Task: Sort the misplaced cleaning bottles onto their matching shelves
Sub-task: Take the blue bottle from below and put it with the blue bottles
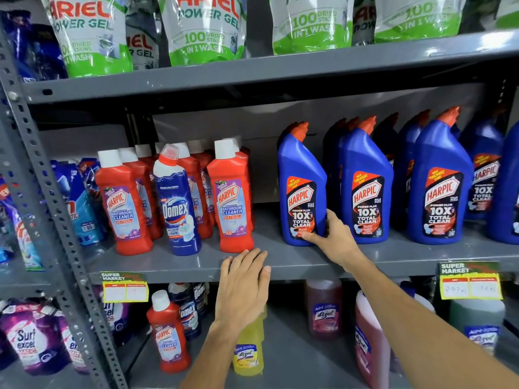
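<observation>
On the middle shelf, a blue-and-white Domex bottle stands upright among several red Harpic bathroom cleaner bottles. To the right stand several blue Harpic bottles. My right hand grips the base of the leftmost blue Harpic bottle, which stands on the shelf. My left hand rests flat, fingers together, on the shelf's front edge and holds nothing. On the shelf below, one red Harpic bottle stands in front of Domex bottles.
Ariel Power Gel pouches fill the top shelf. Lizol bottles, yellow and pink, sit on the lower shelf. Detergent pouches fill the rack at left, behind a perforated grey upright. Yellow price tags hang on the shelf edge.
</observation>
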Demonstrator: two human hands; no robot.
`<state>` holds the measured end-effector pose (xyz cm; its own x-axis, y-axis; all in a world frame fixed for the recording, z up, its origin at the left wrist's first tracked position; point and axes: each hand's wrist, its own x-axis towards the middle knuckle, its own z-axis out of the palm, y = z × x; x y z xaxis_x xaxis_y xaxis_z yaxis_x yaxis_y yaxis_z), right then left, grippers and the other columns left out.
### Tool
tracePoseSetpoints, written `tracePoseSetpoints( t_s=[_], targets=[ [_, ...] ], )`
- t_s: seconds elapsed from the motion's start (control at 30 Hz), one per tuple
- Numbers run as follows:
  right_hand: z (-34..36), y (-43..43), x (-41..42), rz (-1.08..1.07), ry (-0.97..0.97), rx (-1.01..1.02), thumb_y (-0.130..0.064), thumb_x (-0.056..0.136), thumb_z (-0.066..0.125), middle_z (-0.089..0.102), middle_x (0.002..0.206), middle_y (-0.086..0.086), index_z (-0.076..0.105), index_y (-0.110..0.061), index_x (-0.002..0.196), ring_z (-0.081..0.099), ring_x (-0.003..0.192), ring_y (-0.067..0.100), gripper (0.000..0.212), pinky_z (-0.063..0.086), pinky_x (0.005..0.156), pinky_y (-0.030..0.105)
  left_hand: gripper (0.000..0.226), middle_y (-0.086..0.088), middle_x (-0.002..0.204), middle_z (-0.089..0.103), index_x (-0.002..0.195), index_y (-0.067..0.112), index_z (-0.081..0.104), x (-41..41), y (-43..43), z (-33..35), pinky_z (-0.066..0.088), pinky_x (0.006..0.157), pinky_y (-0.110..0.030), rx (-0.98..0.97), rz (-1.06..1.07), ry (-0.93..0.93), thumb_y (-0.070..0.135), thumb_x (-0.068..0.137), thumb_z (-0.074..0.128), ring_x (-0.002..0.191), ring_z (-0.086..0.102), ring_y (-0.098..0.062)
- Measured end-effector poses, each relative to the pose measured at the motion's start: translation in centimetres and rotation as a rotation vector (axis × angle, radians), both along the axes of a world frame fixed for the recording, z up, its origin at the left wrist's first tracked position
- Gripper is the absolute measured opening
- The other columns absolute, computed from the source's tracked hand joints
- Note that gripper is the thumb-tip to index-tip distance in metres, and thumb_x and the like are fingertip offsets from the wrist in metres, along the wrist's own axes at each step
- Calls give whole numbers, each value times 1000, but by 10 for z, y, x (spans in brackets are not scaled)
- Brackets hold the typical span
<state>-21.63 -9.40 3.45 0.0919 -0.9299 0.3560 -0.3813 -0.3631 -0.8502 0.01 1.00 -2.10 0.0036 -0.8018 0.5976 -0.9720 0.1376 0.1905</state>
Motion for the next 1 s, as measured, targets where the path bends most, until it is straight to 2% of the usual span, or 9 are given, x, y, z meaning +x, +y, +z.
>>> tracePoseSetpoints(
  t_s=[0.27, 0.4, 0.5, 0.57, 0.63, 0.77, 0.93, 1.0],
  targets=[
    [-3, 1, -2, -13, -10, -48, -26, 76, 88, 70, 127, 2, 53, -13, 137, 66, 112, 18, 71, 55, 100, 39, 54, 12, 147, 47, 141, 31, 47, -1, -2, 0, 22, 116, -40, 22, 35, -11, 49, 98, 20, 138, 34, -8],
    [-6, 6, 0, -50, -79, -178, -27, 73, 90, 70, 119, -5, 56, -18, 130, 66, 109, 10, 67, 56, 94, 28, 58, 12, 148, 46, 141, 31, 47, -3, -2, 0, 19, 116, -40, 32, 50, -9, 51, 96, 15, 139, 32, -8],
    [-10, 15, 4, -100, -105, -245, -37, 80, 82, 62, 133, -6, 49, -24, 139, 59, 124, 9, 69, 53, 104, 37, 63, 12, 151, 42, 143, 31, 44, -4, 0, 3, 14, 118, -39, 71, 39, 4, 53, 94, 11, 141, 29, -9],
    [-12, 27, 5, -140, -93, -287, -39, 85, 77, 55, 140, -6, 44, -22, 144, 53, 128, 8, 70, 49, 105, 32, 65, 9, 153, 40, 144, 29, 42, -4, 2, 6, 12, 118, -39, 88, 39, 0, 54, 93, 10, 143, 28, -11],
    [-13, 40, 2, -176, -98, -341, -35, 89, 75, 52, 139, -5, 46, -19, 142, 49, 123, 4, 63, 45, 103, 25, 60, 3, 155, 38, 145, 25, 42, -9, 7, 4, 17, 118, -42, 33, 73, -29, 49, 97, 16, 144, 27, -16],
    [-29, 65, -16, -256, -85, -467, -27, 90, 72, 54, 131, -2, 53, -15, 133, 52, 121, 14, 49, 46, 98, 26, 51, -2, 162, 22, 150, 18, 31, -35, 28, -21, 22, 118, -45, -101, 51, -50, 35, 103, 31, 150, 11, -19],
    [-73, 90, -44, -480, 8, -555, -31, 81, 71, 56, 124, 10, 57, -16, 120, 51, 118, 27, 44, 33, 101, 33, 57, -3, 164, 12, 154, 18, 20, -74, 46, -78, 14, 119, -44, 4, -67, -77, 36, 102, 34, 151, 6, -21],
    [-94, 97, -54, -501, -1, -513, -34, 80, 68, 55, 123, 12, 54, -18, 118, 52, 117, 30, 44, 38, 99, 40, 59, -2, 164, 10, 154, 18, 18, -84, 49, -103, 16, 118, -44, 85, -68, -89, 39, 101, 32, 151, 4, -20]
  ],
)
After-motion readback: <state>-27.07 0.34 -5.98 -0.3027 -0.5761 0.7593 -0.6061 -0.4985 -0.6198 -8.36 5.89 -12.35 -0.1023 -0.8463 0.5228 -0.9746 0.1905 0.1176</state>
